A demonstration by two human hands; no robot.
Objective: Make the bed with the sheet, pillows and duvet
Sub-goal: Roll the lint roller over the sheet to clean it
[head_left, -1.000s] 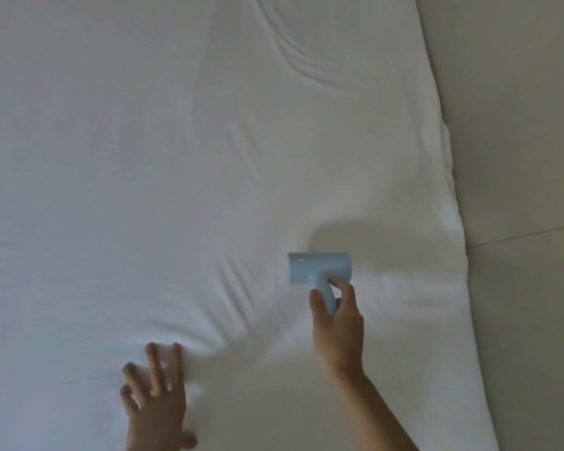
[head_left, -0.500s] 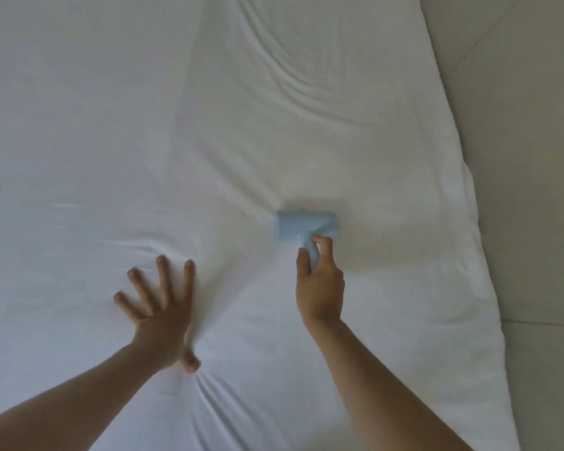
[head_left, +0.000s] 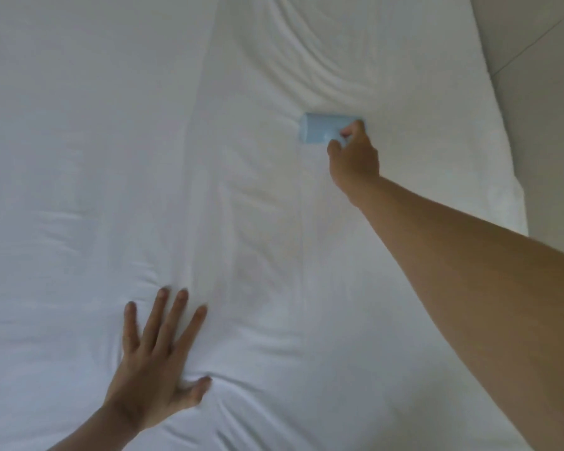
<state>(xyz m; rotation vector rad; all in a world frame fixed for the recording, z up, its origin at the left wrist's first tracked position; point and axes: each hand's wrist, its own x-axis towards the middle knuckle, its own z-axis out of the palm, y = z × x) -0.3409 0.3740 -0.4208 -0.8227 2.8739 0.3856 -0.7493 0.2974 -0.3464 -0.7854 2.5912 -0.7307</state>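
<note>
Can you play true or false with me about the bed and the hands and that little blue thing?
1. The right hand holds the little blue tool. True.
2. The left hand is squeezed into a fist. False: it lies flat on the white sheet with fingers spread.
3. The blue tool is lifted high off the bed. False: it sits against the sheet.
4. The sheet has wrinkles beyond the blue tool. True.
5. A pillow lies next to the left hand. False: only sheet shows there.
</note>
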